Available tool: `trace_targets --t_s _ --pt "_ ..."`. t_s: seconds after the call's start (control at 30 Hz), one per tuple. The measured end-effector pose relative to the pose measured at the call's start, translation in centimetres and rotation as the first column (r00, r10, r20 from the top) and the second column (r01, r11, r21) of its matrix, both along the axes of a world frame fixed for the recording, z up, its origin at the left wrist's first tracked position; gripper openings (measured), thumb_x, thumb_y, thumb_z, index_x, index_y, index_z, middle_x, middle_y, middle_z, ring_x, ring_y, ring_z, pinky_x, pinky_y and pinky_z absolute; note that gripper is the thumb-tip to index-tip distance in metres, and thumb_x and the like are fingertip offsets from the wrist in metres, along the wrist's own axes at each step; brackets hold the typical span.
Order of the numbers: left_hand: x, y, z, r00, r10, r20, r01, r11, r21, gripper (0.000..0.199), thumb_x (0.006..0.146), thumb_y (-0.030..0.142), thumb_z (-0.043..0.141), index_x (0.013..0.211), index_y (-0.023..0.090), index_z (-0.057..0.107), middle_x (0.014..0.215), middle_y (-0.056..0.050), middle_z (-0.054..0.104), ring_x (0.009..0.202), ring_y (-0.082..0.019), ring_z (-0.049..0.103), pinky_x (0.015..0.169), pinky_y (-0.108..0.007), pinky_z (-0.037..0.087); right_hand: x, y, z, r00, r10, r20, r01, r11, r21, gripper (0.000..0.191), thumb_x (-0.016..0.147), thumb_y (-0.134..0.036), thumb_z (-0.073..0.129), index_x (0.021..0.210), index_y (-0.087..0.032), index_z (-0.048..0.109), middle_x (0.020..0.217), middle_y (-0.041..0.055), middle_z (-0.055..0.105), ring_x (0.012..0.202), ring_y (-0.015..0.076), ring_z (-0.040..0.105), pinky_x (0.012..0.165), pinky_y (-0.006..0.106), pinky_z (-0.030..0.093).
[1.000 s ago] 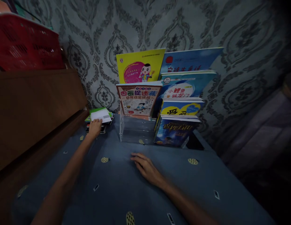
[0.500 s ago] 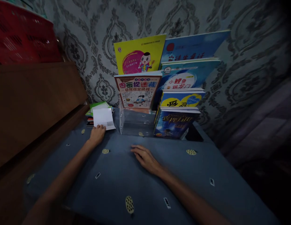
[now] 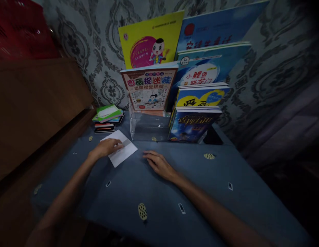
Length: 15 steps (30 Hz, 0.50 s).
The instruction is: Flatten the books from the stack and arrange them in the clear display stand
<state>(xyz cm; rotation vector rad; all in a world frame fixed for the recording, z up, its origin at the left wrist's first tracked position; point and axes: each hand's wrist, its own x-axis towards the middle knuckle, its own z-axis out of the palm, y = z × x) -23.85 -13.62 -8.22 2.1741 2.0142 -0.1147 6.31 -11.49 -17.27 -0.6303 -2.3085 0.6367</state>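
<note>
A white booklet [image 3: 125, 152] is low over the blue cloth, turned at an angle, in front of the small pile of books. My left hand [image 3: 106, 147] grips it at its left part, with the fingers bent over it. To the right, my right hand [image 3: 159, 165] rests on the cloth with its fingers apart, holding nothing. The small pile of books [image 3: 108, 115], a green one on top, lies behind my left hand. A clear stand [image 3: 149, 132] behind both hands holds upright books, among them a brown-edged one [image 3: 149, 91].
On the right of the stand, blue books [image 3: 191, 125] stand in tiers, with a black object [image 3: 213, 136] beside them. A wooden panel [image 3: 38, 103] and a red basket [image 3: 23, 31] are at the left. The tablecloth [image 3: 195, 171] has a pineapple print.
My left hand has brought the white booklet away from the pile, forward and to the right, and turned it. The view has shifted slightly; my right hand keeps nearly the same pose.
</note>
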Motion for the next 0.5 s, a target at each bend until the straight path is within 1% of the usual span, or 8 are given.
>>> trace_targets --t_s 0.03,0.07,0.13,0.23,0.3,0.37,0.5 --pt "-0.4 0.7 -0.1 0.995 0.092 -0.041 -0.089 0.994 0.068 0.043 0.100 0.051 0.041 0.130 0.029 0.063 0.131 -0.008 0.067 0.119 -0.028 0.063 0.093 -0.035 0.049 0.0 0.0 0.0 1.000 0.002 -0.003 -0.002 1.000 0.002 0.031 0.096 -0.013 0.049 0.117 -0.022 0.070 0.129 0.0109 0.068 0.120 0.0227 0.066 0.104 0.045 0.053" --pt "-0.7 1.3 -0.4 0.980 0.181 -0.085 -0.168 0.976 0.141 0.044 0.100 0.047 0.041 0.135 0.027 0.059 0.139 -0.010 0.062 0.125 -0.030 0.059 0.097 -0.038 0.048 0.0 0.0 0.0 1.000 0.002 -0.003 -0.002 1.000 0.003 0.031 0.096 -0.013 0.049 0.117 -0.022 0.070 0.129 0.0107 0.069 0.120 0.0223 0.066 0.104 0.044 0.053" --pt "-1.1 2.1 -1.5 0.958 0.260 -0.119 -0.234 0.953 0.193 0.049 0.100 0.042 0.042 0.145 0.022 0.049 0.148 -0.015 0.053 0.132 -0.034 0.052 0.101 -0.045 0.046 -0.1 0.0 -0.1 1.000 -0.003 0.005 0.003 1.000 0.005 0.031 0.096 -0.013 0.049 0.117 -0.022 0.070 0.128 0.0101 0.069 0.120 0.0219 0.066 0.104 0.044 0.053" --pt "-1.4 2.1 -3.2 0.951 0.277 -0.135 -0.251 0.950 0.183 0.049 0.102 0.042 0.038 0.147 0.023 0.047 0.149 -0.016 0.051 0.133 -0.035 0.051 0.103 -0.050 0.045 -0.1 0.1 -0.3 1.000 -0.013 0.021 0.012 1.000 0.008 0.031 0.096 -0.012 0.049 0.117 -0.021 0.070 0.130 0.0107 0.068 0.121 0.0221 0.065 0.105 0.044 0.053" --pt "-1.4 1.7 -3.9 0.951 0.271 -0.147 -0.243 0.953 0.181 0.049 0.103 0.044 0.035 0.146 0.025 0.048 0.149 -0.015 0.051 0.133 -0.035 0.051 0.104 -0.052 0.043 0.0 0.1 -0.4 1.000 -0.009 0.021 0.009 1.000 0.015 0.030 0.096 -0.012 0.049 0.118 -0.019 0.070 0.131 0.0126 0.067 0.122 0.0228 0.064 0.106 0.045 0.052" --pt "-1.4 1.3 -3.9 0.953 0.256 -0.164 -0.227 0.957 0.180 0.051 0.102 0.047 0.035 0.146 0.025 0.048 0.145 -0.015 0.053 0.130 -0.035 0.052 0.104 -0.052 0.044 0.0 0.0 -0.4 1.000 0.002 0.025 -0.002 1.000 0.020 0.031 0.097 -0.013 0.048 0.119 -0.017 0.069 0.134 0.0141 0.066 0.124 0.0236 0.063 0.106 0.046 0.052" --pt "-1.4 0.8 -3.2 0.947 0.247 -0.204 -0.216 0.963 0.163 0.053 0.099 0.053 0.040 0.143 0.026 0.053 0.133 -0.015 0.059 0.123 -0.034 0.055 0.098 -0.047 0.047 0.1 -0.6 -0.2 0.999 0.002 0.041 -0.003 0.999 0.034 0.031 0.096 -0.014 0.049 0.119 -0.020 0.069 0.135 0.0122 0.065 0.125 0.0243 0.062 0.106 0.048 0.051"
